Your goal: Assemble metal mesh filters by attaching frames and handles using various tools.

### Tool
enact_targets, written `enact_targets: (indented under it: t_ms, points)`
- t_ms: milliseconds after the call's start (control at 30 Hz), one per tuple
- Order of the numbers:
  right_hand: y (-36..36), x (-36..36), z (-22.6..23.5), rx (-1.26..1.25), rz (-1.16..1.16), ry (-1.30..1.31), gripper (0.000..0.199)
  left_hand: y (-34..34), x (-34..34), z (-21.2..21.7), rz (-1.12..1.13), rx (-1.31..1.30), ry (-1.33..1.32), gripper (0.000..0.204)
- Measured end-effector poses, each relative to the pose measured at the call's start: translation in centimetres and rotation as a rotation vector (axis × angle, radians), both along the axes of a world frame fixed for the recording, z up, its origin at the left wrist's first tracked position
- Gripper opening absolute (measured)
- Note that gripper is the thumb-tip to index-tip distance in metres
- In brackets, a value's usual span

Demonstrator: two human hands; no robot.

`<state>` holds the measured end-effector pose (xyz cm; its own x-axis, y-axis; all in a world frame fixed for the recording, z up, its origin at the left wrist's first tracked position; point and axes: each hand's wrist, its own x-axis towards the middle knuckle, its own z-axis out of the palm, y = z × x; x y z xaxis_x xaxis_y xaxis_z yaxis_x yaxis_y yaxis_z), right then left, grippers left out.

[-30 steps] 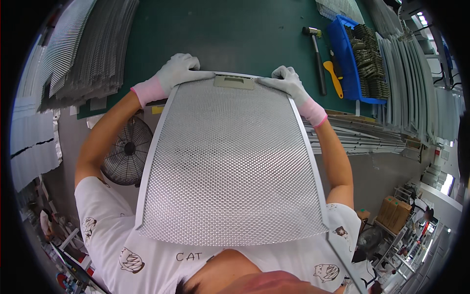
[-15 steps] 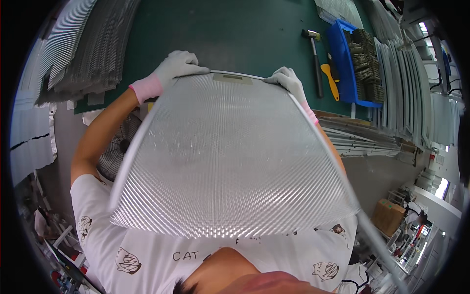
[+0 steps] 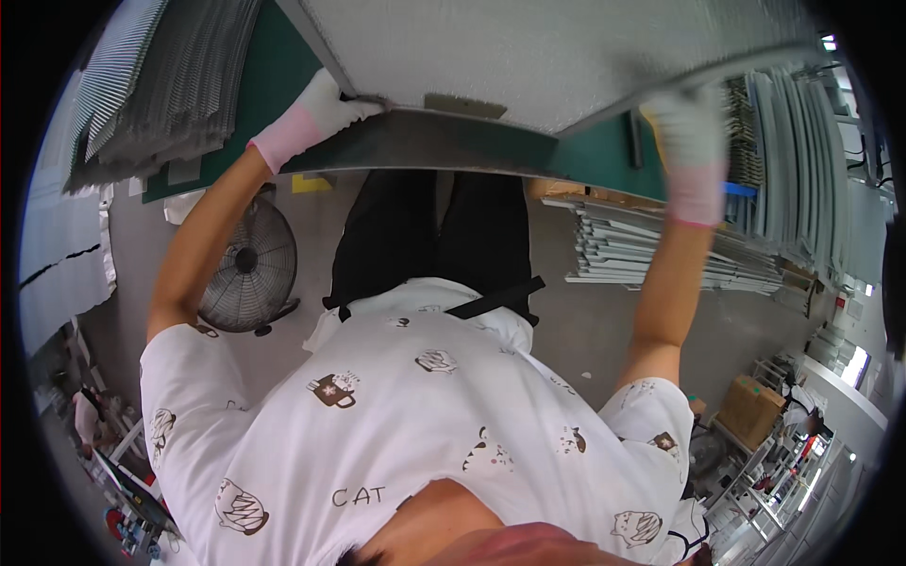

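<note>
A framed metal mesh panel lies tilted over the green table, its far part out of the picture. A small grey-brown plate sits along its near edge. My left hand, in a white glove with a pink cuff, is closed on the panel's near left corner, thumb along the edge. My right hand, gloved the same way, is raised at the panel's right frame rail and smeared by motion. Its fingers are not clear, so I cannot tell whether it grips the rail.
Stacked mesh sheets stand on the table's left. At the right, a dark tool handle, a blue bin and upright grey panels show partly. A floor fan and white frame strips are below the table's level.
The mesh panel has swung up and away from my chest to over the table, uncovering my shirt and legs. My right hand has moved right along with its frame; the left stays near its corner.
</note>
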<state>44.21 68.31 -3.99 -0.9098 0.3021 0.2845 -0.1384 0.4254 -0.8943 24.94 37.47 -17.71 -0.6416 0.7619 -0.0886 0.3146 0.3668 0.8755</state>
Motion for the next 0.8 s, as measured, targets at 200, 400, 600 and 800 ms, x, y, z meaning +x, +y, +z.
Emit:
enact_targets:
  t_ms: [200,400,600,800]
  points:
    - [-1.4,-4.6,1.7,-0.078,-0.115,0.427,0.024,0.6,0.1,2.1,-0.032,-0.129,-0.038,0.028]
    - [-2.6,-4.1,1.7,-0.092,-0.15,0.486,0.026,0.4,-0.1,2.9,-0.076,-0.244,-0.02,0.029]
    - [-4.6,-4.2,2.6,-0.075,-0.215,0.566,0.029,1.0,0.6,1.1,-0.06,0.027,0.057,0.026]
    - [-3.8,-4.4,2.5,-0.058,-0.258,0.615,0.031,1.1,0.3,0.5,0.072,-0.046,-0.03,0.026]
